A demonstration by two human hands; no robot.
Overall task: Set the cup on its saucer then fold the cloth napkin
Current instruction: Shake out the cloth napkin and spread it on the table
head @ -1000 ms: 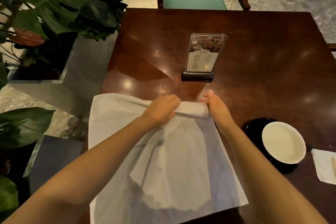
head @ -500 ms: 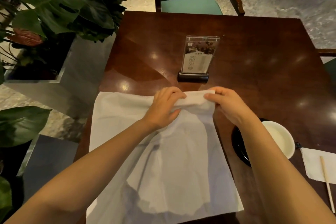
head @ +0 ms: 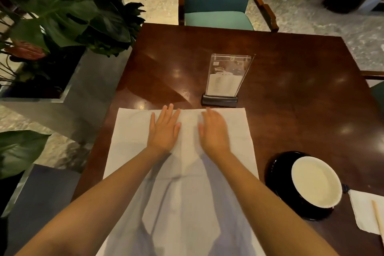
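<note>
A white cloth napkin lies spread flat on the dark wooden table, reaching from the menu stand to the near edge. My left hand rests palm down on its far part, fingers apart. My right hand lies flat beside it, also palm down on the cloth. Neither hand holds anything. At the right, a dark cup with a white inside stands on its black saucer.
A clear menu stand on a dark base stands just beyond the napkin. A paper napkin with a wooden stick lies at the right edge. A teal chair is across the table; a planter with large leaves borders the left side.
Both hands let go of the rolled far edge of the napkin. The cloth now lies flat, and the hands rest open on it, palms down.
</note>
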